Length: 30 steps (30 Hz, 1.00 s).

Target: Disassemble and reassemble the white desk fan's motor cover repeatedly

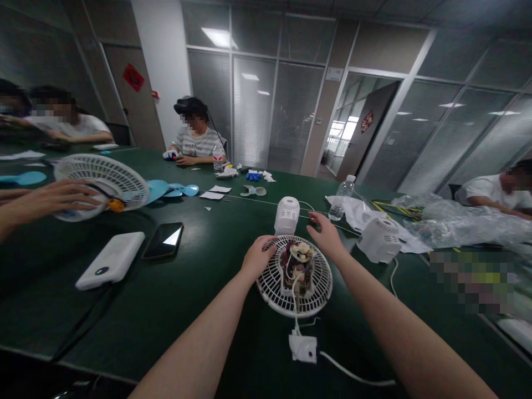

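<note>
A round white fan grille [270,288] lies on the table before me, its motor and wiring [300,263] exposed at the centre. My left hand [258,259] grips its upper left rim, thumb over the ribs. Past the grille's upper right edge, my right hand [325,237] is open with bent fingers apart, close to a thin white cable. Just behind the grille stands a white motor cover [287,215] with slots on top. Below the grille, a small white switch box [303,348] hangs off its wires, and a white cord [353,377] runs right.
At left, a co-worker's hand [62,199] touches another fan grille [120,177]. A white power bank [112,260] and phone [163,241] lie nearby. To the right are a second motor cover [379,241], a water bottle [343,197] and plastic bags [461,221]. Blue fan blades [160,190] lie farther back.
</note>
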### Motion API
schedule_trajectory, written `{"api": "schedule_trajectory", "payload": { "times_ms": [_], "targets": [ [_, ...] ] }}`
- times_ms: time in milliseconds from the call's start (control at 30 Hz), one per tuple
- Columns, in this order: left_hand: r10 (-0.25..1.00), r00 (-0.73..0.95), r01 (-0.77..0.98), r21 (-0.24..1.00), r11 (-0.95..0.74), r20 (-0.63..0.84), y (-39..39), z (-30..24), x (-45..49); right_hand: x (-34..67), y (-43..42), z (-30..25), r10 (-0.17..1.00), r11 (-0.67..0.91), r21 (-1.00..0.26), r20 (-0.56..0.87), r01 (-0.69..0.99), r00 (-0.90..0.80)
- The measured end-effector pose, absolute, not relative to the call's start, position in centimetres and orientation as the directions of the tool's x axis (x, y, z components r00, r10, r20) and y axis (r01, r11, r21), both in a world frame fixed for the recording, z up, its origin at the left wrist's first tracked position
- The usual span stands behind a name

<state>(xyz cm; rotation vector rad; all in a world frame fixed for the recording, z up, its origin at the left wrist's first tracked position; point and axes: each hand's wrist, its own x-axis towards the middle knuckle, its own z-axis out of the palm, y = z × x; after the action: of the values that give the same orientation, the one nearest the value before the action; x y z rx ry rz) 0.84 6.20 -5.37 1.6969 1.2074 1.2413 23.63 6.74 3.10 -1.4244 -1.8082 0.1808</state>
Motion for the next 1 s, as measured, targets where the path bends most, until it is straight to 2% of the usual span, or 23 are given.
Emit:
{"api": "schedule_trajectory", "payload": {
  "times_ms": [200, 400, 600, 767, 867, 1000],
  "targets": [
    [0.947, 0.097, 0.196, 0.927, -0.32, 0.307, 6.4, -5.6, 0.8, 21.5, 13.7, 2.1, 0.857, 0.457, -0.571, 0.489, 0.682, -0.164],
    [0.954, 0.059, 0.16, 0.94, -0.3, 0.294, 6.1, -5.3, 0.7, 21.2, 14.7, 1.5, 0.848, 0.491, -0.619, 0.5, 0.613, -0.175],
    [0.958, 0.029, 0.17, 0.943, -0.285, 0.284, 6.0, -5.2, 0.7, 21.9, 13.6, 2.7, 0.854, 0.45, -0.714, 0.519, 0.536, -0.025],
    [0.96, 0.026, 0.187, 0.942, -0.277, 0.277, 6.1, -5.4, 0.7, 22.2, 11.1, 4.2, 0.831, 0.434, -0.817, 0.526, 0.381, 0.181],
    [0.96, 0.03, 0.198, 0.939, -0.28, 0.28, 6.1, -5.5, 0.7, 22.6, 7.9, 4.4, 0.84, 0.404, -0.879, 0.466, 0.254, 0.276],
    [0.957, 0.031, 0.221, 0.931, -0.289, 0.29, 6.1, -5.5, 0.8, 23.3, 2.5, 4.0, 0.884, 0.341, -0.938, 0.345, 0.069, 0.315]
  ]
}}
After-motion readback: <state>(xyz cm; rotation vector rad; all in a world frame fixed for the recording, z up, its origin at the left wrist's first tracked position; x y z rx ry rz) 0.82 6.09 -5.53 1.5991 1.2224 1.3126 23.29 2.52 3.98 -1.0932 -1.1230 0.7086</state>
